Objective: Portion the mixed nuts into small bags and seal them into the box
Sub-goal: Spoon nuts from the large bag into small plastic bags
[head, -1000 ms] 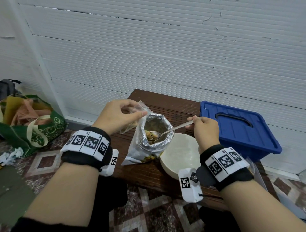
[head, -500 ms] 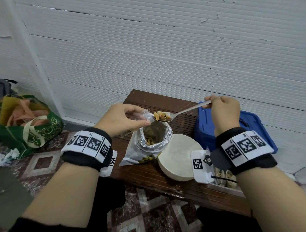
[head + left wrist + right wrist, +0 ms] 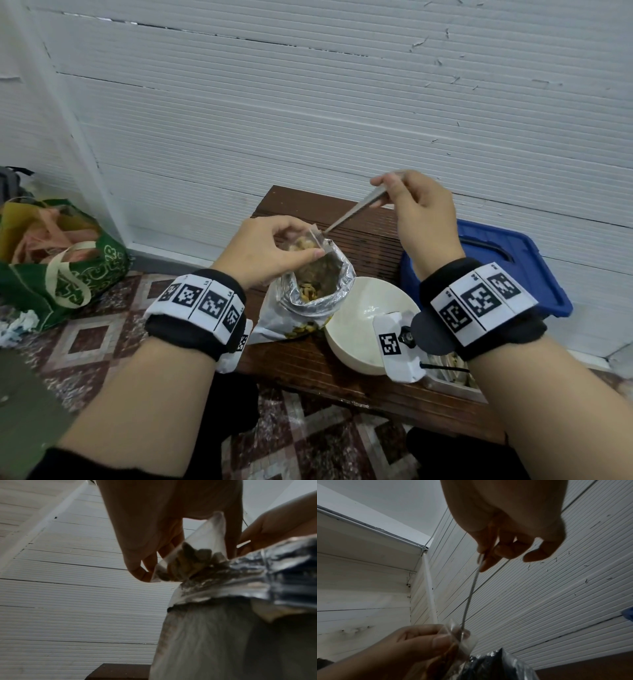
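My left hand point(image 3: 274, 246) pinches a small clear bag point(image 3: 310, 241) open just above the big foil nut bag point(image 3: 315, 287), which stands open on the brown table point(image 3: 308, 359). Nuts show inside the small bag point(image 3: 193, 558). My right hand point(image 3: 411, 202) grips the handle of a metal spoon point(image 3: 356, 209), tilted steeply down with its bowl inside the small bag's mouth point(image 3: 462, 635). The blue box point(image 3: 507, 274) sits at the table's right with its lid on.
A white bowl point(image 3: 363, 318) stands right of the foil bag, near the front edge. A tray with filled bags point(image 3: 452, 373) peeks out under my right wrist. A green shopping bag point(image 3: 61, 267) lies on the tiled floor at left. The white wall is close behind.
The spoon came up out of the foil bag loaded with nuts, then swung over and tipped down into the small bag. My right hand rose; my left hand kept its hold.
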Motion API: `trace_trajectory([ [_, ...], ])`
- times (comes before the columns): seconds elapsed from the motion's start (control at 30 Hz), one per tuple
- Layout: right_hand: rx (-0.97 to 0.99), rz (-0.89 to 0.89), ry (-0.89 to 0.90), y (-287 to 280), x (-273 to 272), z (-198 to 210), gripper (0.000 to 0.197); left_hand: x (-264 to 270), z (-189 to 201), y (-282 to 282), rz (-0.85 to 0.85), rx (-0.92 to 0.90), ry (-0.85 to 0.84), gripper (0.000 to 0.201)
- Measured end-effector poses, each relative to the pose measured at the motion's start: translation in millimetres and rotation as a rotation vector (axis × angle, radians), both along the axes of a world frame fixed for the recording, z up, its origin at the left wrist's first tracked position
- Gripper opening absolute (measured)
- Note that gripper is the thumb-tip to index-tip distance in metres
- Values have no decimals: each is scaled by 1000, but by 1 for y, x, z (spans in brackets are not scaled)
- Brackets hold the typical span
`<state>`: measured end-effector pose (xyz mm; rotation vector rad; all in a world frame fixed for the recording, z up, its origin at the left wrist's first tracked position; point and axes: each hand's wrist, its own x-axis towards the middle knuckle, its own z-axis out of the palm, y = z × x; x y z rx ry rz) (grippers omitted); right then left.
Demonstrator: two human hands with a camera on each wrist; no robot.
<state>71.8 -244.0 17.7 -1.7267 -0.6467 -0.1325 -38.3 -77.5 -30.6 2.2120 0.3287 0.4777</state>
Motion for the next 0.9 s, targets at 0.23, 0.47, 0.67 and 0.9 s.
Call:
trace_trajectory([
  [0.23,250,36,-133,-10,-3,1,20,-3,1,7,58,-31,-29,12],
  [0.47,125,-154,-110,-17,4,-16,26,-4,-5,15,34,-29,13,20],
  [0.67,-251,117,-370,-5,-18,-48,18,-4,-5,16,23,-37,14,22],
  [0.9,-528,173,-453,3,-33,-86,23,-4,-8,21,13,-35,46,25],
])
